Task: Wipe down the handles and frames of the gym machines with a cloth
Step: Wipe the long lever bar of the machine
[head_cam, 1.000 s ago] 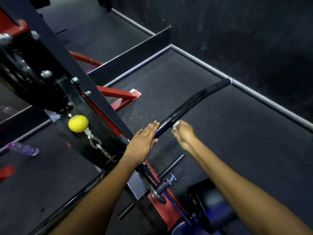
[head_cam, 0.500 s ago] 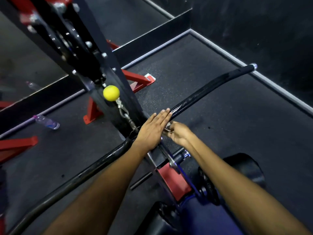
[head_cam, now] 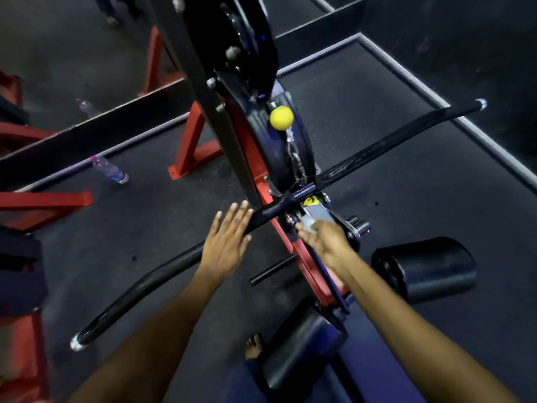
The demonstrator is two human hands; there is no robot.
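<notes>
currently the left hand lies flat on the long black pull-down bar, fingers straight and slightly spread, palm down just left of the bar's centre clip — my reading is that it steadies the bar, which hangs from a chain below the yellow ball stop and would swing under any wiping pressure.

right hand reaches to the machine's upright frame just under the bar's centre, fingers curled on a small pale cloth pressed against the grey plate with the yellow sticker. the hand is motion-blurred, so the exact pinch is not clear; only a bit of cloth shows past the fingertips.

cloth position: at the junction of bar and red-and-black frame, touching the frame, near the bar but not on it.

judgement: step in hand is wiping the frame around the centre mount; the bar's two curved ends, out toward the mat's far right edge and the near left, may yet need passes — cannot tell from surface sheen alone.

also present: two black roller pads near the seat, a plastic bottle on the floor mat by the left border, a bare foot below.
</notes>
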